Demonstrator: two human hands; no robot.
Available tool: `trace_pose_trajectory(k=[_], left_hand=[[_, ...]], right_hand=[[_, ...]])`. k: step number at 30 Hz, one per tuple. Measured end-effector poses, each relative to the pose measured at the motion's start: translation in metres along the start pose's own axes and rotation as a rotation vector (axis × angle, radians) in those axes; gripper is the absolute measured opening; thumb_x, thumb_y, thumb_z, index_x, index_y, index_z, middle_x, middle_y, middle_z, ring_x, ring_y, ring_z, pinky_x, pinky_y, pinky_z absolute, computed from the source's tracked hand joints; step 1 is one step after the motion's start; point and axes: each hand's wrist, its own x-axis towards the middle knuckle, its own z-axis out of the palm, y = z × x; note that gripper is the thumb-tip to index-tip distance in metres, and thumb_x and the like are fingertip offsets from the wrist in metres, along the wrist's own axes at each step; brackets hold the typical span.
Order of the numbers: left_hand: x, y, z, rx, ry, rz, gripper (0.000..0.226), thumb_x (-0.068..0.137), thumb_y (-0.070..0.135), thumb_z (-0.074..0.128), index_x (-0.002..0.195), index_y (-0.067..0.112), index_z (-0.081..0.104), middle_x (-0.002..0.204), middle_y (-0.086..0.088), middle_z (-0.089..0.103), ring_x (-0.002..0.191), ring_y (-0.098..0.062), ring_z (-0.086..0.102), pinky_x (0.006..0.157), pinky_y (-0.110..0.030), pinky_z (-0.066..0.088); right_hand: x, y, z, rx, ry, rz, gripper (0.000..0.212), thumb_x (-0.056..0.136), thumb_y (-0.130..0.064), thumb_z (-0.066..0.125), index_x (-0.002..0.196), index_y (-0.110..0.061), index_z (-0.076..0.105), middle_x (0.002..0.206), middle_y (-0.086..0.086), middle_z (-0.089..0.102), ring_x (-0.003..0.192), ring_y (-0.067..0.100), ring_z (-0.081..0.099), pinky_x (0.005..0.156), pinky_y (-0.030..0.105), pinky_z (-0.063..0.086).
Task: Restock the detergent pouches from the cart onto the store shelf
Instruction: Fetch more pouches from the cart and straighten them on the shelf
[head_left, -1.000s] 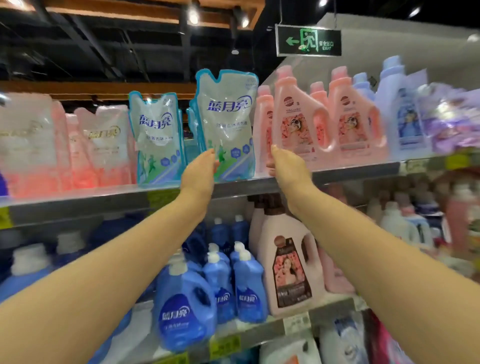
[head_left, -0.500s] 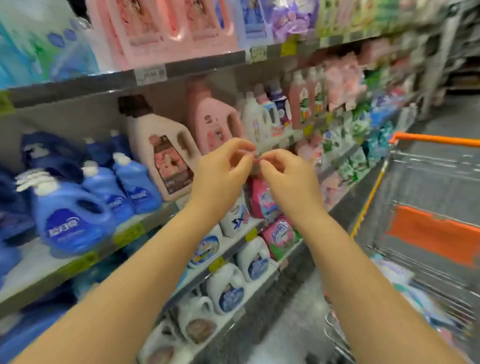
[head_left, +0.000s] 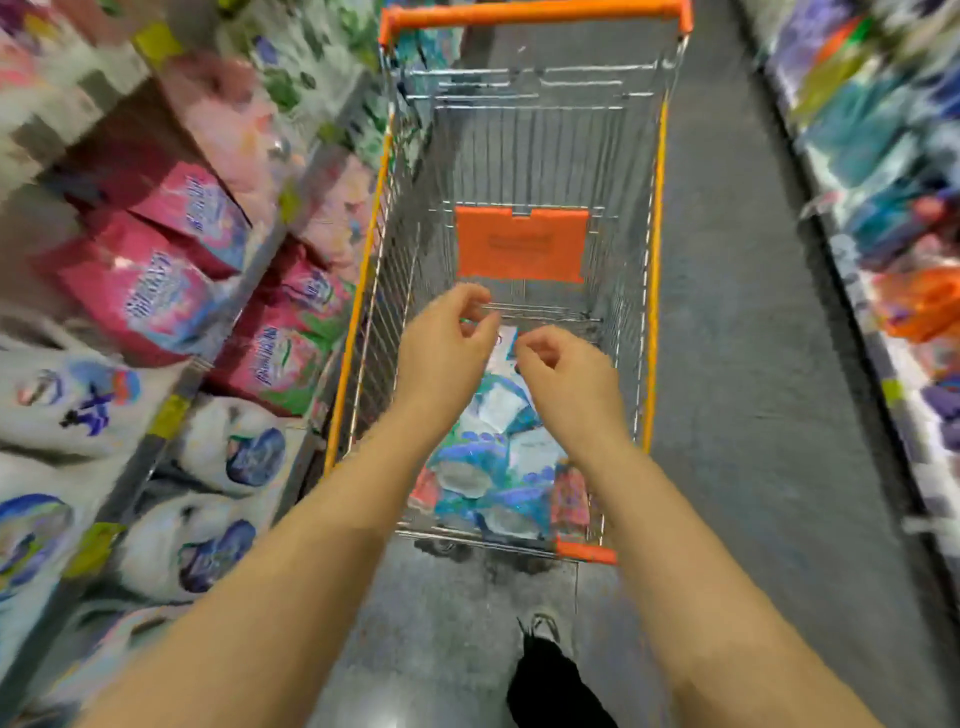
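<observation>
The cart (head_left: 655, 260) is silver wire with orange trim and an orange flap (head_left: 522, 244). Its pouches (head_left: 498, 457) are blue, teal and white. The bags (head_left: 150, 291) at middle left are magenta; the jugs (head_left: 208, 452) at lower left are white with blue labels.

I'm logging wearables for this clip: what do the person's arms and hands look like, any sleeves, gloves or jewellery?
The left forearm and right forearm are bare as far as the frame shows, with no sleeve in view. The left hand and right hand wear no gloves, and no watch, bracelet or ring shows on either, though the picture is somewhat blurred.
</observation>
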Motion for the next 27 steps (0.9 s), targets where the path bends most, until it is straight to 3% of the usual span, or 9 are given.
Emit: trace_pose_trajectory(k=[4, 8, 12, 16, 20, 22, 25, 27], left_hand=[[0.040, -0.034, 0.053, 0.041, -0.057, -0.086, 0.034, 0.085, 0.017, 0.060, 0.119, 0.016, 0.056, 0.108, -0.005, 0.060, 0.079, -0.013, 0.053, 0.070, -0.016, 0.033], [0.054, -0.085, 0.091, 0.075, -0.155, -0.228, 0.054, 0.085, 0.018, 0.062, 0.134, 0.013, 0.041, 0.125, -0.013, 0.049, 0.110, -0.028, 0.052, 0.093, -0.033, 0.042], [0.064, -0.139, 0.121, 0.165, -0.278, -0.405, 0.070, 0.085, 0.025, 0.064, 0.143, 0.011, 0.028, 0.135, -0.020, 0.041, 0.124, -0.032, 0.042, 0.099, -0.038, 0.037], [0.078, -0.183, 0.153, 0.159, -0.359, -0.497, 0.074, 0.077, 0.041, 0.059, 0.139, 0.009, 0.035, 0.128, -0.023, 0.050, 0.117, -0.037, 0.049, 0.097, -0.042, 0.041], [0.109, -0.213, 0.180, 0.184, -0.426, -0.537, 0.053, 0.094, 0.028, 0.048, 0.139, 0.004, 0.035, 0.134, -0.023, 0.048, 0.121, -0.038, 0.047, 0.096, -0.038, 0.037], [0.129, -0.224, 0.192, 0.193, -0.463, -0.567, 0.050, 0.097, 0.031, 0.041, 0.141, 0.008, 0.035, 0.139, -0.020, 0.045, 0.126, -0.035, 0.044, 0.098, -0.035, 0.035], [0.155, -0.236, 0.213, 0.240, -0.539, -0.543, 0.051, 0.097, 0.040, 0.036, 0.139, 0.012, 0.040, 0.142, -0.018, 0.043, 0.128, -0.033, 0.042, 0.101, -0.032, 0.032], [0.166, -0.238, 0.223, 0.274, -0.631, -0.533, 0.059, 0.093, 0.048, 0.035, 0.138, 0.011, 0.041, 0.143, -0.015, 0.042, 0.129, -0.031, 0.041, 0.099, -0.029, 0.031]], right_hand=[[0.048, 0.043, 0.010, -0.012, -0.017, 0.136, 0.026, 0.089, -0.020, 0.052, 0.114, -0.019, 0.063, 0.108, 0.001, 0.068, 0.102, 0.020, 0.060, 0.085, 0.029, 0.042], [0.069, 0.093, 0.047, -0.002, -0.132, 0.338, 0.042, 0.090, -0.022, 0.053, 0.131, -0.018, 0.048, 0.125, 0.005, 0.058, 0.113, 0.025, 0.055, 0.092, 0.031, 0.040], [0.082, 0.131, 0.088, 0.008, -0.199, 0.478, 0.048, 0.092, -0.017, 0.052, 0.137, -0.012, 0.040, 0.131, 0.010, 0.055, 0.120, 0.028, 0.052, 0.088, 0.029, 0.037], [0.105, 0.164, 0.123, 0.143, -0.089, 0.679, 0.038, 0.093, -0.021, 0.049, 0.127, -0.005, 0.046, 0.127, 0.018, 0.056, 0.118, 0.034, 0.052, 0.091, 0.034, 0.040], [0.141, 0.189, 0.141, 0.242, -0.007, 0.835, 0.045, 0.098, -0.035, 0.040, 0.130, -0.005, 0.045, 0.133, 0.018, 0.051, 0.120, 0.032, 0.049, 0.089, 0.029, 0.037], [0.159, 0.202, 0.149, 0.258, -0.013, 0.862, 0.045, 0.100, -0.035, 0.036, 0.129, -0.003, 0.048, 0.133, 0.018, 0.051, 0.120, 0.030, 0.049, 0.083, 0.027, 0.035], [0.184, 0.218, 0.154, 0.277, -0.034, 0.929, 0.052, 0.099, -0.040, 0.034, 0.129, 0.000, 0.049, 0.132, 0.018, 0.052, 0.122, 0.030, 0.049, 0.097, 0.031, 0.039], [0.199, 0.227, 0.155, 0.301, -0.092, 0.941, 0.048, 0.098, -0.039, 0.037, 0.125, -0.003, 0.053, 0.125, 0.018, 0.054, 0.119, 0.030, 0.051, 0.098, 0.033, 0.041]])
